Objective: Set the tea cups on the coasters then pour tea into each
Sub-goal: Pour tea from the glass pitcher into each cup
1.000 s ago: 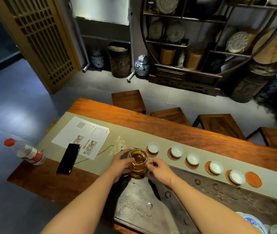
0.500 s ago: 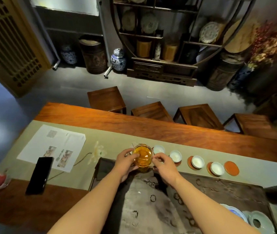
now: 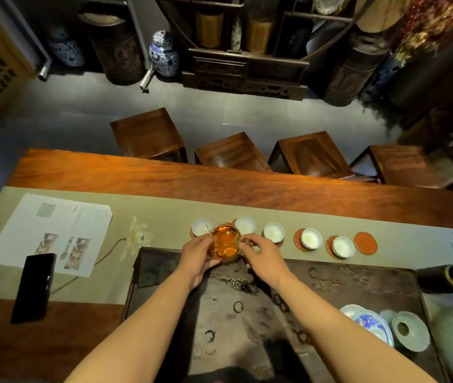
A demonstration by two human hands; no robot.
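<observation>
A glass pitcher (image 3: 224, 242) of amber tea is held between my two hands. My left hand (image 3: 197, 254) grips its left side and my right hand (image 3: 261, 254) touches its right rim. Its spout points toward the leftmost white cup (image 3: 199, 226). Several white tea cups stand in a row on orange coasters along the green runner (image 3: 164, 217): one behind the pitcher (image 3: 245, 224), then others to the right (image 3: 274, 232) (image 3: 311, 238) (image 3: 343, 246). One orange coaster (image 3: 365, 243) at the right end is bare.
A dark stone tea tray (image 3: 330, 286) lies under my arms. A blue-patterned dish (image 3: 369, 323) and a pale lid (image 3: 409, 330) sit at its right. A black phone (image 3: 35, 286) and a printed sheet (image 3: 51, 230) lie left. Wooden stools (image 3: 230, 150) stand beyond the table.
The pitcher has risen off the tray and moved toward the row of cups, still held by both hands. The view has shifted to the right and tilted further down.
</observation>
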